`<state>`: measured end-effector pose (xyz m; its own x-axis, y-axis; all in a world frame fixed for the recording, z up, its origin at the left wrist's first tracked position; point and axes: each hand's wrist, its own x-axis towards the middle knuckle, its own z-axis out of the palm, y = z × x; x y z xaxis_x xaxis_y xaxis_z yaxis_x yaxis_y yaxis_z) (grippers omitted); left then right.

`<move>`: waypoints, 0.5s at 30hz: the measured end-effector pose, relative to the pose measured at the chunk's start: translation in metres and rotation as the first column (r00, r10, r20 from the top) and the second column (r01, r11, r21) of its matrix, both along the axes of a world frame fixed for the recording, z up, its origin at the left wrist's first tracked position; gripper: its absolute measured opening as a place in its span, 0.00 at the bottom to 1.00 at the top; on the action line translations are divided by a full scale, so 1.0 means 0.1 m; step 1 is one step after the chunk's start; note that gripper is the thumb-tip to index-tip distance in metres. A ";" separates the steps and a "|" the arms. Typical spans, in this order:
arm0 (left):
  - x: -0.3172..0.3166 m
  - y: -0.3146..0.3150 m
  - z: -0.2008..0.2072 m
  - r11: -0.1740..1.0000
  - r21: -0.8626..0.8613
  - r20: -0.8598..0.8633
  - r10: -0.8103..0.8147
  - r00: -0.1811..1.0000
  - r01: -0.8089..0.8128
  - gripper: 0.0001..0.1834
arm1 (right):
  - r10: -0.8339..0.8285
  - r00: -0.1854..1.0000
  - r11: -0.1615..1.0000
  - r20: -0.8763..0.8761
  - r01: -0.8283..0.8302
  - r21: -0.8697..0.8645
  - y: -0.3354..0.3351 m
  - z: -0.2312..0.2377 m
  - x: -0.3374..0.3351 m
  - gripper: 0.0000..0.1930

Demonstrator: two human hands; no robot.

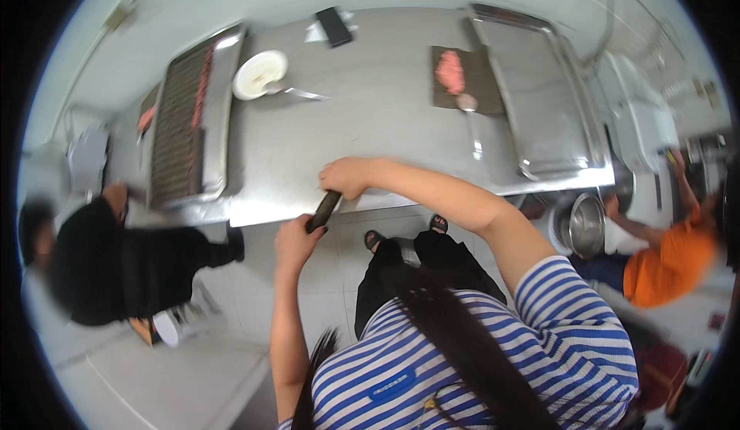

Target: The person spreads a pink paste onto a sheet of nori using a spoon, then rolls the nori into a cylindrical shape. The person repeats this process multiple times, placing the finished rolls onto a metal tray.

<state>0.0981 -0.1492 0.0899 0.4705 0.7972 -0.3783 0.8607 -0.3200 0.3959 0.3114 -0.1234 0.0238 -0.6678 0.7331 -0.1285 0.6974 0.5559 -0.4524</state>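
Observation:
A dark seaweed roll [324, 211] slants between my two hands, just off the near edge of the metal table. My left hand [294, 243] grips its lower end, and my right hand [347, 177] closes round the upper end. Right of the far middle lies a dark seaweed sheet [484, 83] with a mound of pink paste [450, 72] on it. A spoon [474, 131] with pink paste in its bowl rests against that sheet. On the left, a metal tray [217, 121] carries rows of similar dark rolls [181, 114], some showing pink filling.
A second metal tray [539, 94] sits at the table's right. Toward the back are a white bowl [260, 74] with a spoon and a black phone [334, 27]. A person in black [116, 268] stands at left; another in orange [669, 264] is at right near a metal bowl [587, 225].

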 end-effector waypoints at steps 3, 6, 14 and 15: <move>0.36 -0.04 0.16 0.997 -0.053 0.051 -0.046 0.998 0.048 0.16 | -0.095 0.995 0.995 0.014 0.094 0.044 -0.31 0.30 0.41 0.10; 0.99 -0.16 0.30 0.978 -0.021 0.128 -0.203 0.971 0.207 0.16 | -0.226 0.973 0.972 0.044 0.223 0.071 -0.80 0.64 1.11 0.10; 3.56 -1.01 0.39 0.769 -0.049 0.181 -0.621 0.763 0.637 0.18 | -0.599 0.800 0.801 0.046 0.598 0.030 -2.62 1.09 3.38 0.13; 3.83 -1.11 0.35 0.751 -0.064 0.211 -0.634 0.744 0.657 0.19 | -0.626 0.778 0.779 0.042 0.627 0.011 -2.80 1.07 3.59 0.14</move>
<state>0.4813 -0.2604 0.1244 0.9187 0.2301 -0.3210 0.3838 -0.7119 0.5881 0.6704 -0.4031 0.1306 -0.0554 0.9874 -0.1482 0.9091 -0.0115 -0.4165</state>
